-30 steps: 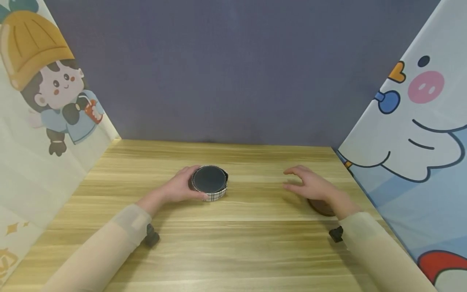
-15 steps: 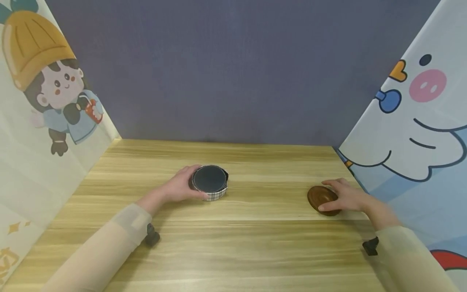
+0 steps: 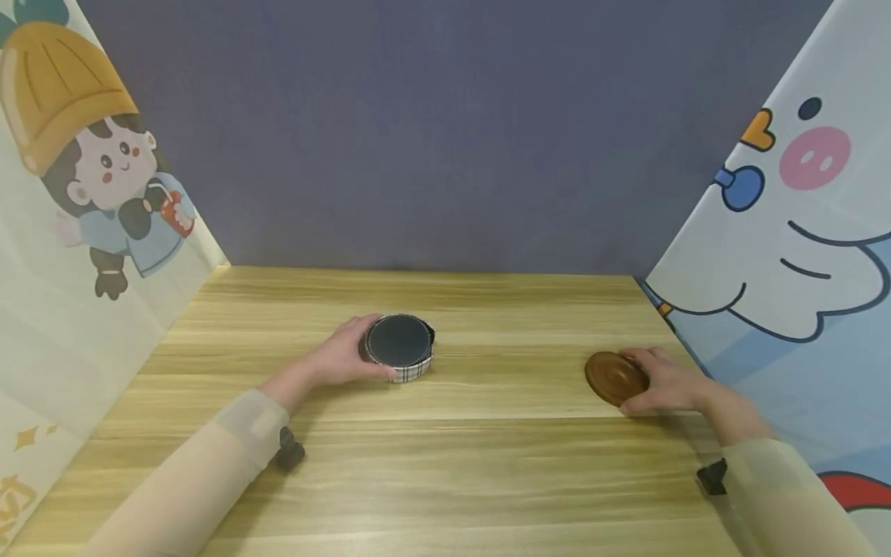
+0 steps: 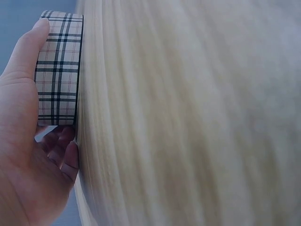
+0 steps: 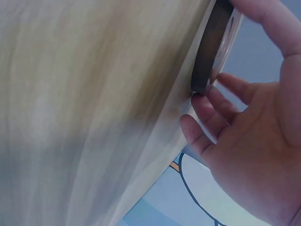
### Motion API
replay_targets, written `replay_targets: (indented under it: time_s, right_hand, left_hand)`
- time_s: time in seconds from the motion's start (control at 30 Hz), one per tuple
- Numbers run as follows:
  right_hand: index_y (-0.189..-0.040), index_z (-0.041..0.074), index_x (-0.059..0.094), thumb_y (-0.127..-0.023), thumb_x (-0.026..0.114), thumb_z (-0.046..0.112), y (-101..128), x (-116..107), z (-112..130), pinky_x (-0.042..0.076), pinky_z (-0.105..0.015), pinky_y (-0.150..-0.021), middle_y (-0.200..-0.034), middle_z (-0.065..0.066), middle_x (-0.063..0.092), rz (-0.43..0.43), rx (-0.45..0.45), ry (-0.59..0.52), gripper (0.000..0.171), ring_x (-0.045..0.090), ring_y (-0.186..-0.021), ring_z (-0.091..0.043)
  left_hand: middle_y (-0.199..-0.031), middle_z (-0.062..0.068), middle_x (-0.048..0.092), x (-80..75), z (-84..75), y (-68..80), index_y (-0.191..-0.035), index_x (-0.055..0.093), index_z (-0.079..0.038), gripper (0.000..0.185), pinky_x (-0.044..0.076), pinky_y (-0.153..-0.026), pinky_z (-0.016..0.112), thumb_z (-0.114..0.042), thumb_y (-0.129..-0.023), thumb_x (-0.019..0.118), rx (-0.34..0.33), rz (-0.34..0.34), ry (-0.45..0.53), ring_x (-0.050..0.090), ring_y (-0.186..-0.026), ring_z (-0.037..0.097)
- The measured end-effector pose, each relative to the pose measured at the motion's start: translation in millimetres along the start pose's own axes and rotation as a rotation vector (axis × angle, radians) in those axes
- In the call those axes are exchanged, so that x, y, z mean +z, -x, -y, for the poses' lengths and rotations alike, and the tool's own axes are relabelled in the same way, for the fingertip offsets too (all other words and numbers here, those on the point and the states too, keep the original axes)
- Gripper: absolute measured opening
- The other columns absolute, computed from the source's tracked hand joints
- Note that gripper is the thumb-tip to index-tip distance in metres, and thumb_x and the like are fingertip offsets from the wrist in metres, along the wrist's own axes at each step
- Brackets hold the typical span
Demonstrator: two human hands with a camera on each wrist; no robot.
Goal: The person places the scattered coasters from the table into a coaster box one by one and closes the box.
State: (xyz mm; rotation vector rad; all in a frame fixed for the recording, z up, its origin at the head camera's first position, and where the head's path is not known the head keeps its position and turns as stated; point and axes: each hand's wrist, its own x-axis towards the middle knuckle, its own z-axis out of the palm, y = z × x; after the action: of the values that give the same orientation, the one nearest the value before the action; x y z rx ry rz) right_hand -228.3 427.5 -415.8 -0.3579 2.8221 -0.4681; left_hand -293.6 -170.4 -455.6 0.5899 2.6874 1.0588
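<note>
A low round plaid box [image 3: 400,342] with a stitched black top sits on the table left of centre. My left hand [image 3: 339,357] grips it from the left, thumb along the near side; the left wrist view shows its cream, black and red checked wall [image 4: 59,70]. At the right lies a round brown wooden dish [image 3: 614,377] with raised rings. My right hand [image 3: 667,382] holds its right edge, fingers at the far side and thumb at the near side. In the right wrist view, fingertips touch the dish's dark rim [image 5: 209,47].
The wood-grain table [image 3: 445,480] meets a dark grey panel [image 3: 431,139] at the back. Cartoon-printed panels stand along the left side [image 3: 42,333] and right side [image 3: 835,371]. Small black wrist devices hang under both sleeves.
My right hand moved right and toward me to the wooden dish, which it had partly covered, and took it by the edge. The left hand and plaid box stayed put.
</note>
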Motion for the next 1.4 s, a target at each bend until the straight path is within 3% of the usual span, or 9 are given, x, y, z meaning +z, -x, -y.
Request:
replay_targets:
  time_s: [0.1,0.3,0.67,1.03,1.4]
  right_hand:
    - [-0.161,-0.005,0.041,-0.075,0.097,0.043,-2.1,0.7,1.6,0.056,-0.068,-0.096,-0.150,-0.040,0.044,-0.008,-0.014,0.017,0.113,0.054,-0.130,-0.056]
    - [-0.164,-0.006,0.038,-0.080,0.093,0.060,-7.2,4.3,5.4,0.052,-0.077,-0.100,-0.157,-0.041,0.039,0.005,0.043,0.035,0.120,0.048,-0.137,-0.063]
    - [-0.160,-0.005,0.046,-0.080,0.091,0.059,-22.2,7.4,16.6,0.057,-0.067,-0.094,-0.146,-0.035,0.049,-0.096,0.010,0.079,0.112,0.060,-0.123,-0.049]
    - [-0.168,0.007,0.040,-0.087,0.089,0.054,-53.4,5.7,61.2,0.050,-0.069,-0.107,-0.150,-0.024,0.045,-0.138,-0.088,-0.064,0.106,0.048,-0.134,-0.043]
    - [-0.170,0.016,0.039,-0.084,0.090,0.061,-89.7,12.5,120.1,0.049,-0.068,-0.112,-0.159,-0.020,0.040,-0.158,-0.160,-0.104,0.109,0.049,-0.139,-0.041]
  left_hand:
    - [-0.169,0.019,0.044,0.0,1.0,0.7,-0.172,0.031,-0.015,0.129,0.033,-0.128,0.074,-0.064,-0.073,0.097,-0.002,-0.001,0.002,0.039,-0.158,0.046]
    - [-0.168,0.019,0.044,0.6,1.5,0.7,-0.172,0.033,-0.015,0.127,0.033,-0.128,0.074,-0.064,-0.074,0.097,0.008,-0.006,0.012,0.041,-0.157,0.045]
    - [-0.166,0.017,0.046,1.5,0.7,0.3,-0.171,0.035,-0.018,0.127,0.034,-0.127,0.074,-0.066,-0.071,0.098,0.014,-0.016,0.012,0.043,-0.155,0.043]
    - [-0.169,0.018,0.043,0.8,-2.7,3.2,-0.172,0.032,-0.016,0.129,0.032,-0.129,0.074,-0.065,-0.072,0.098,-0.002,-0.011,0.008,0.039,-0.158,0.044]
    - [-0.169,0.018,0.044,0.2,-0.9,3.9,-0.172,0.033,-0.017,0.128,0.032,-0.129,0.073,-0.064,-0.073,0.098,0.001,-0.014,0.007,0.039,-0.158,0.044]
